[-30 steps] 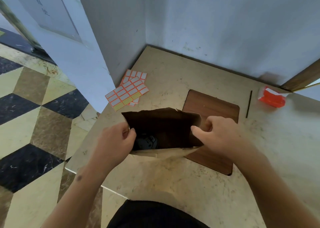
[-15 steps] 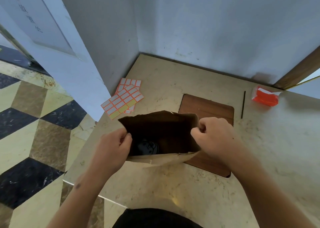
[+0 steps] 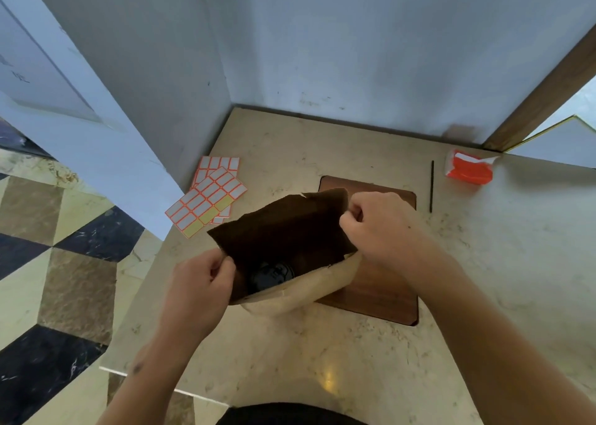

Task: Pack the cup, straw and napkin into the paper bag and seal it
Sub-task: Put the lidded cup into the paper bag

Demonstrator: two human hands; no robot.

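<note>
A brown paper bag (image 3: 290, 227) stands open on the marble counter, partly over a wooden inset board (image 3: 380, 295). Down inside it I see the black lid of the cup (image 3: 272, 274). My left hand (image 3: 201, 282) pinches the bag's left rim. My right hand (image 3: 380, 227) grips the right rim with curled fingers. A thin black straw (image 3: 431, 186) lies on the counter to the right of the board. Beyond it sits an orange and white napkin packet (image 3: 469, 168).
Sheets of orange-edged sticker labels (image 3: 209, 198) lie at the counter's back left, against the grey wall. The counter (image 3: 322, 360) ends at its left edge above a patterned floor (image 3: 64, 279). Walls close the back corner.
The bag's mouth has tilted, its far rim rising toward the right. Both hands kept their hold on the rims while the view shifted closer.
</note>
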